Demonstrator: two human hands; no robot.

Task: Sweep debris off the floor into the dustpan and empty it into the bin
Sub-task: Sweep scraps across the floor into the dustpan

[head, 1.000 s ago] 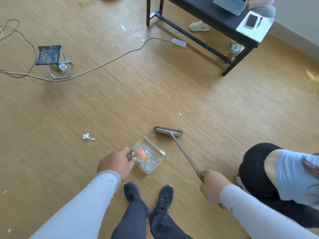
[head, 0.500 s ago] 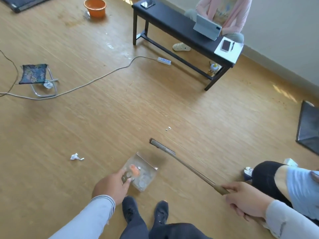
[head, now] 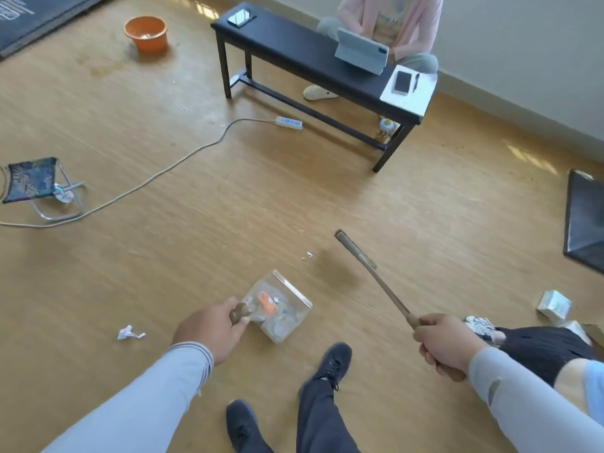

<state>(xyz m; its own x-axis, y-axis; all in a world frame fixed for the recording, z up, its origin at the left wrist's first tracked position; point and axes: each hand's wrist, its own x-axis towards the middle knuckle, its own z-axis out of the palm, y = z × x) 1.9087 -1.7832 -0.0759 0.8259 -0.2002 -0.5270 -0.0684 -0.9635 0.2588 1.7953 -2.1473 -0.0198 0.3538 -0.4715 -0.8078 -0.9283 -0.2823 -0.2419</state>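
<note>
My left hand (head: 209, 331) grips the brown handle of a clear dustpan (head: 287, 317), which holds an orange scrap and pale bits just above the wooden floor. My right hand (head: 446, 346) is closed on the wooden handle of a small broom (head: 379, 282); its brush head (head: 354, 249) is lifted off the floor, casting a shadow beneath. A small white scrap (head: 307, 256) lies between dustpan and brush head. A crumpled paper ball (head: 129, 332) lies to the left of my left hand. An orange bucket (head: 146, 34) stands far back left.
A black bench (head: 294, 50) with a tablet and phones stands ahead, a seated person behind it. A power strip and cable (head: 183, 160) cross the floor. A folding stool (head: 36, 186) is at left. Another person crouches at right, next to white packets (head: 554, 305). My shoes are below.
The broom head has lifted off the floor and swung right, away from the dustpan. My view has tilted up, bringing the bucket and bench into sight. The dustpan stays in my left hand.
</note>
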